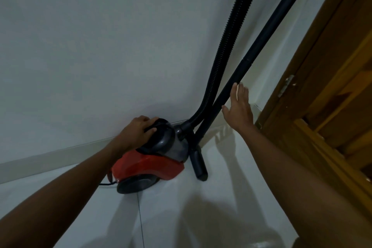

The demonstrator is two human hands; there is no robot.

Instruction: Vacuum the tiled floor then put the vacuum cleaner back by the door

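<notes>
Canister vacuum cleaner, red body with dark grey top, is sitting on the pale tiled floor tight against the white wall, near the wooden door at right, which suggests it is being parked rather than used. Left hand is curling its fingers over the dark carry handle at the top of the body, likely steadying or setting it down. Right hand is lying flat with fingers straight, holding nothing, its fingertips touching the rigid black wand, apparently propping it against the corner. Ribbed hose is rising beside the wand. Floor nozzle is resting on the tiles beside the body. Power cord is trailing behind.
</notes>
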